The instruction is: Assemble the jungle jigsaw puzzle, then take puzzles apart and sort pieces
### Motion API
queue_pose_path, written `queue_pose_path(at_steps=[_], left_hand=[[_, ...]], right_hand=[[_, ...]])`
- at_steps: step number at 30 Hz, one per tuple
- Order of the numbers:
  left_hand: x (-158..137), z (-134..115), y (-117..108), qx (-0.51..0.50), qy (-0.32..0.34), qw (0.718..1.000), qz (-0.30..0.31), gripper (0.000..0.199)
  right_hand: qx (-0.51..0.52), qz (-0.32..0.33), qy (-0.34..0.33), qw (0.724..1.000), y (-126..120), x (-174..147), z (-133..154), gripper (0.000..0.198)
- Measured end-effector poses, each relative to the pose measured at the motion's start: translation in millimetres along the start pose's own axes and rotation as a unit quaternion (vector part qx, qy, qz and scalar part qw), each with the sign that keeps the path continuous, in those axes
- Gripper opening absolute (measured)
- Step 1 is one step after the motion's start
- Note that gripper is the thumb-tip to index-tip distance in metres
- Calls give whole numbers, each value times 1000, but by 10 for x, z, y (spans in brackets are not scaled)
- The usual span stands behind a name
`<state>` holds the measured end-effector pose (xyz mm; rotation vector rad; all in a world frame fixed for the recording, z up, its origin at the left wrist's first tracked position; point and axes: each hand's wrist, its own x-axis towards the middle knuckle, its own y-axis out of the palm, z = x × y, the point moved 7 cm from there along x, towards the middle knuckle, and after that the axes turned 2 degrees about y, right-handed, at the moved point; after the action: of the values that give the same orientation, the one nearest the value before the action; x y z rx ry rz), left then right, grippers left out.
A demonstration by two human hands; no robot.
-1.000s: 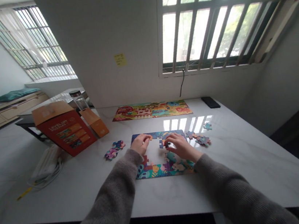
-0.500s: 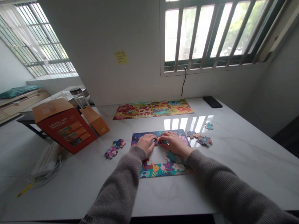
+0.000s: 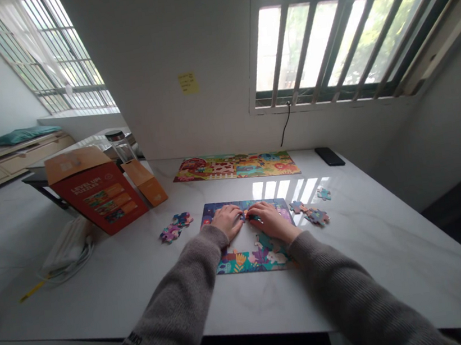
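A partly assembled jigsaw puzzle point(image 3: 242, 261) with a dark blue and teal picture lies flat on the table, with a gap in its middle. My left hand point(image 3: 227, 222) rests over its upper part, fingers curled down onto a puzzle piece near the middle of the top rows. Close beside it, my right hand point(image 3: 268, 219) has thumb and fingers bent round a small dark puzzle piece point(image 3: 255, 218). The fingertips of both hands nearly meet, and they hide most of what they hold. Loose puzzle pieces lie left point(image 3: 172, 233) and right point(image 3: 317, 217) of the puzzle.
Two finished puzzle strips point(image 3: 236, 167) lie along the wall. At the left stand a red puzzle box point(image 3: 106, 197), a smaller orange box point(image 3: 146, 183) and a glass bottle point(image 3: 122, 147). A white power strip point(image 3: 65, 251) lies near them; a black phone point(image 3: 330, 156) is at the back right.
The view has shifted slightly. Both hands stay at nearly the same spot on the puzzle, with only small finger movement. The loose pieces have not moved.
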<state>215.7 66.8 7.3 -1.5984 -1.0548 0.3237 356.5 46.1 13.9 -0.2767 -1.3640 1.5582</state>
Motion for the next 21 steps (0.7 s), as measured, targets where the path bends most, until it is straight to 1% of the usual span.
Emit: queue_pose_path(at_steps=[4, 7, 9, 12, 16, 21], left_hand=[[5, -27, -8, 12, -4, 1000, 11, 27], [7, -58, 7, 24, 14, 999, 23, 32], [5, -89, 37, 38, 32, 998, 37, 37], [-1, -135, 83, 61, 46, 996, 53, 37], [-10, -186, 92, 73, 51, 995, 42, 36], [-17, -196, 93, 75, 52, 995, 43, 37]], right_hand=[[20, -5, 12, 1000, -33, -17, -41, 25], [54, 0, 8, 999, -53, -39, -73, 24], [59, 3, -4, 998, -58, -54, -74, 22], [39, 3, -17, 999, -49, -69, -58, 24], [-3, 4, -30, 1000, -40, -75, -7, 29], [-36, 24, -34, 998, -46, -81, 78, 27]])
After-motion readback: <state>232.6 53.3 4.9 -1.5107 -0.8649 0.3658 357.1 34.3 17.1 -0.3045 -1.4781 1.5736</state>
